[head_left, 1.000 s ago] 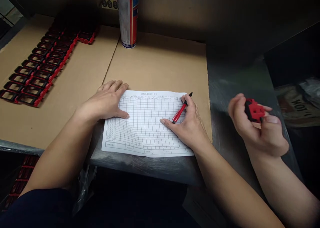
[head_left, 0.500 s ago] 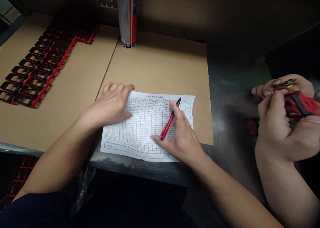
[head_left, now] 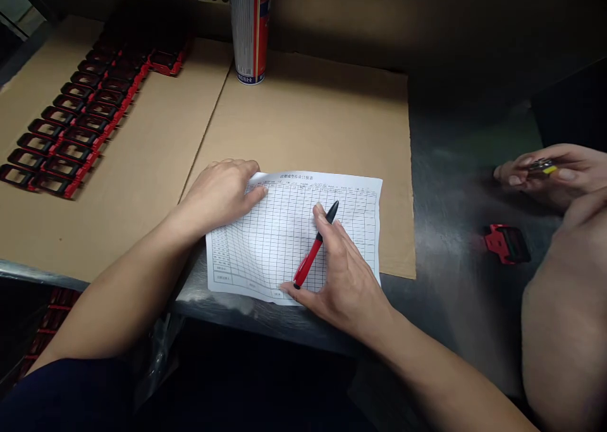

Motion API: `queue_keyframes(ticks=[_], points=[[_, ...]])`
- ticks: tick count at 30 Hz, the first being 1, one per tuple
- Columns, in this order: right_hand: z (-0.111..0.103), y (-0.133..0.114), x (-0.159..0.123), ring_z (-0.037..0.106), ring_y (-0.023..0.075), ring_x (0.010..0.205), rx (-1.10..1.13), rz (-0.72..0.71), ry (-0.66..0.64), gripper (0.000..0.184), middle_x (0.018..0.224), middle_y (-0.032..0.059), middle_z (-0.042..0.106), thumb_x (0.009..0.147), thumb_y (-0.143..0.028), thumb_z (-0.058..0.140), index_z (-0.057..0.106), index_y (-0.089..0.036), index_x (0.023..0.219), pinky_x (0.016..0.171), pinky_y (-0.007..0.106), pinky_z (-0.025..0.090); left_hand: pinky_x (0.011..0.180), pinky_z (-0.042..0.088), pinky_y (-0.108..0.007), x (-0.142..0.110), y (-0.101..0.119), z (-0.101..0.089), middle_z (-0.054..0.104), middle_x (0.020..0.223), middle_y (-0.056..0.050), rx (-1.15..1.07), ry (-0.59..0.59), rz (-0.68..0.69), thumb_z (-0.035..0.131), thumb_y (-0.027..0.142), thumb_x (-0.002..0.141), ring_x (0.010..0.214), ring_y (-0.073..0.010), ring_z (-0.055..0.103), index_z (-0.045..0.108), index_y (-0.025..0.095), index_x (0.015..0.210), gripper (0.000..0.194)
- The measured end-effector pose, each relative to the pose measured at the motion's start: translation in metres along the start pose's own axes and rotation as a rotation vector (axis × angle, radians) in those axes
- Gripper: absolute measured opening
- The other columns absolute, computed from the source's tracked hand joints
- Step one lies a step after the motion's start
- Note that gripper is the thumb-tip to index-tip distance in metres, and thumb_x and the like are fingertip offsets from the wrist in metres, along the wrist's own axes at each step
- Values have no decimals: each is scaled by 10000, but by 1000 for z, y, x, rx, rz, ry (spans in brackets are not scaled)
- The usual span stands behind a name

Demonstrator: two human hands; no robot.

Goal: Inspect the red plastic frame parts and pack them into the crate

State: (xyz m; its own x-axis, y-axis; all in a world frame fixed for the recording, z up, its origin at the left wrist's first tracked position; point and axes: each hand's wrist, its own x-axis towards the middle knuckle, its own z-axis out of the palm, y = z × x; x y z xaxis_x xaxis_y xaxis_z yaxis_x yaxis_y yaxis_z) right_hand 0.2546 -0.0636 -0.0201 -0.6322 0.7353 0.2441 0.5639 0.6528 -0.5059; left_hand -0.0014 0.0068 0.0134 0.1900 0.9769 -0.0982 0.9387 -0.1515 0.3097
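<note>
A printed paper form with a grid of rows and columns lies in front of me, slightly bulged, partly over the cardboard and the metal table edge. At its upper left corner my left hand is closed on the sheet, thumb on top and fingers bent at the edge. My right hand rests over the form's right part. It holds a red and black pen between thumb and fingers, the pen lying slanted across the grip with its black end pointing up and away.
Rows of red and black plastic frames stand on the cardboard at left. A spray can stands at the back. At right, a co-worker's hand holds a small metal tool; a red and black part lies on the metal table.
My left thumb has moved up closer to its fingers. The pen's lower end has swung slightly towards me. The co-worker's red part has left their hands; a similar part now shows on the table.
</note>
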Motion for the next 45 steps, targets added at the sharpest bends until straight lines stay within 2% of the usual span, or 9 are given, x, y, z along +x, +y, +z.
queue_keyframes(ticks=[4,8,15,17,20,24,30,37,45], points=[[-2,-2,-1,328,370,1511,-14,-32,19,1065,1638,264,273,879,-366,765,51,-94,1621,1195,649,344,712,479,-360,1,5,2,717,862,-84,-66,4,-50,504,382,952,820,-251,669,659,189,948,248],[-3,-4,-1,476,395,1417,-20,1,53,1060,1612,265,332,895,-413,745,36,-135,1633,1118,645,453,778,504,-369,0,13,7,757,980,-89,-134,3,-41,505,376,960,915,-260,698,678,192,1054,269],[6,-7,2,579,435,1307,-17,74,80,1112,1627,247,311,869,-538,740,11,-201,1638,920,617,597,818,524,-375,3,17,19,764,1068,-81,-189,-2,-13,484,401,984,1017,-272,702,665,199,1101,295],[10,-11,4,592,453,1283,-32,84,78,1154,1634,264,280,853,-582,736,-18,-198,1638,852,618,619,823,522,-375,3,16,21,761,1066,-85,-207,9,2,479,413,989,1023,-275,700,665,201,1092,300],[19,-21,9,541,512,1313,-81,36,86,1197,1625,305,263,846,-597,732,-57,-165,1635,827,689,594,826,515,-379,5,13,24,757,1080,-94,-262,33,33,479,439,991,1043,-288,698,666,207,1087,313],[37,-32,25,436,539,1392,-127,-87,121,1212,1644,311,194,839,-501,775,-69,-144,1633,887,753,540,824,508,-361,9,5,24,752,1112,-82,-331,67,37,467,479,997,1073,-272,691,660,225,1094,333],[58,-38,44,380,488,1451,-98,-123,171,1246,1668,281,131,817,-340,820,-107,-155,1629,914,682,577,888,506,-356,14,-8,19,749,1126,-93,-236,92,17,483,518,986,1101,-271,684,676,212,1093,377],[58,-43,25,577,433,1313,-1,-200,129,1081,1668,271,119,882,-196,693,-83,-160,1634,832,588,646,828,500,-324,13,-14,15,752,1139,-70,-217,77,4,483,564,973,1070,-262,694,679,242,1111,402],[51,-48,16,593,360,1318,172,-260,25,981,1673,222,158,879,-97,576,-39,-157,1640,850,478,672,814,497,-339,15,-20,14,760,1118,-88,-141,48,-34,499,639,937,1052,-291,704,691,238,1085,469]])
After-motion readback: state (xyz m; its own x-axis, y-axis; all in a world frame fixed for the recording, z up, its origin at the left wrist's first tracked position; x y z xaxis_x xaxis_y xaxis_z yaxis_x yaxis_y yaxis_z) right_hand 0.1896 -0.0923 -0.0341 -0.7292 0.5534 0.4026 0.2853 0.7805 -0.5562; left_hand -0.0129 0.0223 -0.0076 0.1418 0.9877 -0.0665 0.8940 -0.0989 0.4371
